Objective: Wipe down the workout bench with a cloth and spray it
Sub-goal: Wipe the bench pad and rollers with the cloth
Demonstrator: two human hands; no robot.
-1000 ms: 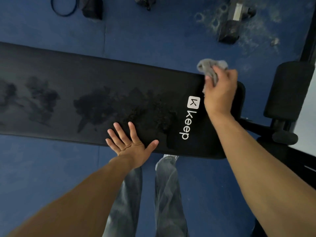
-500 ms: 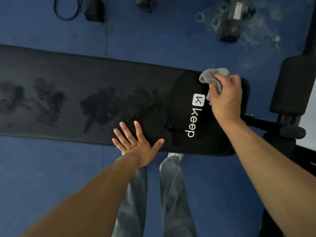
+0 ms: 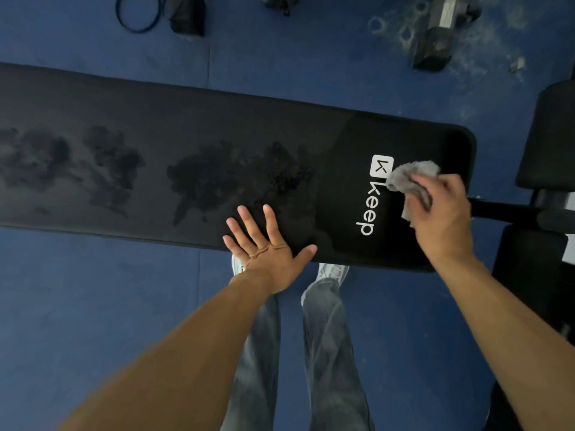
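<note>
The black workout bench (image 3: 155, 119) runs across the view from left to right, with dark wet patches along its pad and a white "Keep" logo near its right end. My right hand (image 3: 441, 213) presses a crumpled grey cloth (image 3: 410, 175) onto the pad just right of the logo. My left hand (image 3: 267, 250) lies flat with fingers spread on the bench's near edge, left of the logo, holding nothing. No spray bottle is in view.
Blue floor mats surround the bench. A dumbbell (image 3: 435, 42) lies on the floor at the top right, a dark bag (image 3: 186, 17) and a cable loop (image 3: 137, 17) at the top left. A black roller pad (image 3: 550, 144) and frame stand at the right. My legs (image 3: 311, 353) are below the bench.
My right hand has drawn the cloth from the bench's far right corner toward me, to beside the logo. My left hand has stayed flat on the near edge.
</note>
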